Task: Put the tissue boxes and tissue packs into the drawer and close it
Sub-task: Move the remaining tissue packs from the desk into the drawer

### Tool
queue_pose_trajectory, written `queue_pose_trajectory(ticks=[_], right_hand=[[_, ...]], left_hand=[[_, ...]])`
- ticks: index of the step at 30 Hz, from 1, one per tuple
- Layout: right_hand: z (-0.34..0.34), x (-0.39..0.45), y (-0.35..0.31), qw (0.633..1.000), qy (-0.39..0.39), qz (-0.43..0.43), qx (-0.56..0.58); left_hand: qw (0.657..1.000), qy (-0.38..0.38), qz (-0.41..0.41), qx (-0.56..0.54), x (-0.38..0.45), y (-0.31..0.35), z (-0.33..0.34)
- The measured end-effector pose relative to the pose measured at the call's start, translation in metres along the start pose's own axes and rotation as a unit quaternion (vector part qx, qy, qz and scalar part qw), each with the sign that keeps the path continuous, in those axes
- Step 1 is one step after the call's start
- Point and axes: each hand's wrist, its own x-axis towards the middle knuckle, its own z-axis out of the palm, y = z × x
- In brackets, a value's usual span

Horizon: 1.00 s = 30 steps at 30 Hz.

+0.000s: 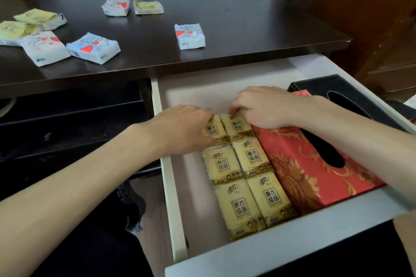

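Six yellow tissue packs [245,173] lie flat in the open drawer [177,209], arranged in two columns of three. The red tissue box [299,171] with gold floral print sits just beside the right column, touching it, its oval slot facing up. A black tissue box [351,90] stands behind and to the right of the red one, against the drawer's right side.

The left hand [180,128] rests on the rear pack of the left column, fingers curled down over its far edge, thumb at the near side. The right hand [263,108] is bent over the rear pack of the right column, fingertips pinched at its far edge; the forearm crosses above the red box. Whether either hand grips its pack or merely presses on it cannot be told.

Seven packs remain on the dark worktop [225,7]. Four sit clustered at the left edge: two pale green [40,18], two with red hearts [92,47]. Two more [132,7] lie side by side near the centre rear. One heart-printed pack [190,36] lies alone, nearest the drawer. A bare strip of drawer floor shows left of the yellow packs.
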Motion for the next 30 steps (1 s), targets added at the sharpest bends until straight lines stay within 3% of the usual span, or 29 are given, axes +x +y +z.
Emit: queue_pose_trajectory(ticks=[8,12,15,17,20,24,30], right_hand=[[-0.003,0.003,0.000,1.000,0.010,0.007,0.018],[-0.014,0.003,-0.005,0.985,0.133,0.000,0.112],[-0.032,0.012,-0.015,0.946,0.229,-0.014,0.229],[-0.048,0.024,-0.026,0.921,0.251,-0.032,0.296],[-0.072,0.046,-0.050,0.883,0.246,-0.064,0.393],[-0.100,0.085,-0.094,0.866,0.238,-0.082,0.433],[-0.119,0.136,-0.157,0.910,0.184,-0.079,0.364]], left_hand=[[1.000,0.002,-0.008,-0.012,0.001,-0.001,-0.002],[0.998,0.048,-0.041,-0.020,-0.003,-0.015,-0.022],[0.986,0.123,-0.089,-0.067,-0.017,-0.037,-0.049],[0.969,0.181,-0.111,-0.124,-0.032,-0.055,-0.065],[0.935,0.256,-0.156,-0.190,-0.059,-0.083,-0.077],[0.899,0.323,-0.233,-0.181,-0.092,-0.124,-0.081],[0.877,0.321,-0.337,-0.119,-0.121,-0.194,-0.080]])
